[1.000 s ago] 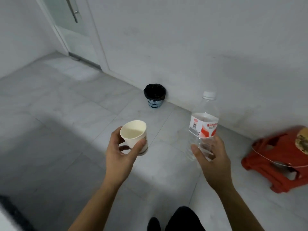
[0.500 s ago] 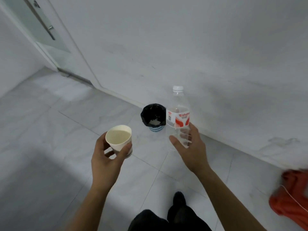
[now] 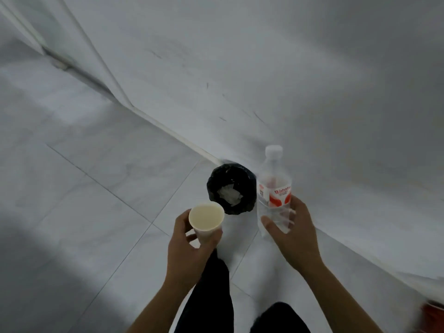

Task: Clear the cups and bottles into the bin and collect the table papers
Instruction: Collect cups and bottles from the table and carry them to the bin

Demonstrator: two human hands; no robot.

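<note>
— What is held in the left hand?
— A small paper cup [image 3: 206, 218] is gripped by the left hand [image 3: 189, 251]. The fingers [image 3: 192, 237] and thumb are curled round its smooth, white, tapered wall. The cup is held upright, and its round, cream-coloured inside is seen from above. Whether anything is in it cannot be told.

— And in the right hand?
— A clear plastic bottle [image 3: 274, 179] is grasped low on its body by the right hand [image 3: 295, 239]. The thumb is laid on the near side, and the other fingers are wrapped behind, seen blurred through the plastic. The bottle is held upright. A white screw cap [image 3: 273, 150] is fitted on top, and a glossy red-and-white label [image 3: 276, 197] is wrapped round the middle.

— Where is the bin?
— A small round bin [image 3: 213, 181], lined with a crinkled black bag, is set on the floor [image 3: 96, 212] at the foot of the wall [image 3: 288, 68]. It is seen between the two hands and just beyond them. Crumpled whitish paper [image 3: 229, 194] is seen inside it.

— What else is shown?
— The floor is laid with large, pale, faintly veined tiles. The wall is plain, grey-white and lightly scuffed. Dark trouser legs [image 3: 211, 296] are seen below the hands, and a blurred red object [image 3: 432, 311] is cut off at the lower right edge.
</note>
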